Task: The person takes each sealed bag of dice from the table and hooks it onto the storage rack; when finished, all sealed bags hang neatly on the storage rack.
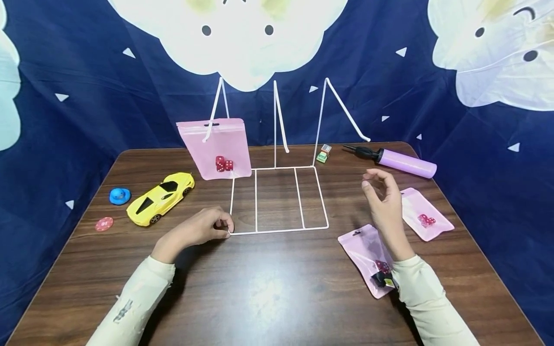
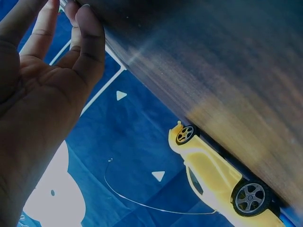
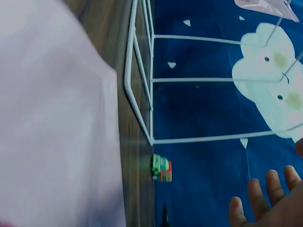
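Note:
A white wire rack [image 1: 277, 232] with three upright prongs stands on the table. At its front left corner my left hand [image 1: 196, 230] pinches the frame; in the left wrist view the fingers [image 2: 90, 42] bend in near the wire. From the left prong hangs a pink pouch [image 1: 216, 144] with red dice in it. My right hand [image 1: 386, 202] is raised off the table, fingers loosely curved and holding nothing. Below it lies a pink pouch [image 1: 361, 250] with dice and a black item, partly behind the wrist. Another pink pouch [image 1: 426, 204] with dice lies to its right.
A yellow toy car [image 1: 161, 199], a blue duck-like toy [image 1: 119, 195] and a red chip [image 1: 104, 224] lie at left. Behind the rack's right side are a small green toy truck [image 1: 323, 154] and a purple hand pump [image 1: 407, 163]. A blue curtain [image 1: 143, 105] hangs behind the table.

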`<state>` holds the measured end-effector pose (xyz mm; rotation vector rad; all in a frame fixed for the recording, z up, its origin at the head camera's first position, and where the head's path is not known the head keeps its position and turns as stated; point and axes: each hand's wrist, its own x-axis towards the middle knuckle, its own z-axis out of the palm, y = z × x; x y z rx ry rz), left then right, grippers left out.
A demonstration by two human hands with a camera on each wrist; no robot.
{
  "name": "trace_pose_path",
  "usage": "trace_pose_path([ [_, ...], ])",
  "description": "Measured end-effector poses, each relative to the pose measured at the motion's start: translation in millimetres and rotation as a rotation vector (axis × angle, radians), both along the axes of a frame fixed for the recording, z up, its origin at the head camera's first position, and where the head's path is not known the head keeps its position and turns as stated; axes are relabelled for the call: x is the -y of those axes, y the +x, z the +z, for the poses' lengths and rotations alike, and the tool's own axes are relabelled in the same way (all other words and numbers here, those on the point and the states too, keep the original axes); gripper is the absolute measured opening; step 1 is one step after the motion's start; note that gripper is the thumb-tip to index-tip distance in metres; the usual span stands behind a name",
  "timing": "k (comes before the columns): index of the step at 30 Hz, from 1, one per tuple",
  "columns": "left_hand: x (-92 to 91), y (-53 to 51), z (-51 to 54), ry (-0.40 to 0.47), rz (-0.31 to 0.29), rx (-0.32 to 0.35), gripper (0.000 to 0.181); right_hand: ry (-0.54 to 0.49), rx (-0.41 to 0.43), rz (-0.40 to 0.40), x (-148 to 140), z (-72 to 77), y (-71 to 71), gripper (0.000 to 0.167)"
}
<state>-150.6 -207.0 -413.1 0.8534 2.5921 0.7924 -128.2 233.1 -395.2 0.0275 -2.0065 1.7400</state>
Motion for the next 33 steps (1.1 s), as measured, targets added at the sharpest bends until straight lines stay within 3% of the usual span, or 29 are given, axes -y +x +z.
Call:
trace_pose_path([
  [10,0.7,0.4,0.4,0.007,-0.021,-0.008,0.016,0.018,0.069,-0.08,-35,-6.8,2.8,0.029],
  [20,0.6,1.2,2.8,-0.002,-0.018,-0.008,0.017,-0.044,0.049,-0.116,-52,0.9,2.1,0.02],
  [27,-0.7,2.1,3.9,0.004,-0.008,0.014,0.015,-0.153,0.062,-0.142,-68,7.0,4.1,0.02],
  [33,-2.0,3.1,6.2,0.005,-0.017,0.009,0.015,-0.08,0.142,-0.185,-86,3.8,5.3,0.021],
])
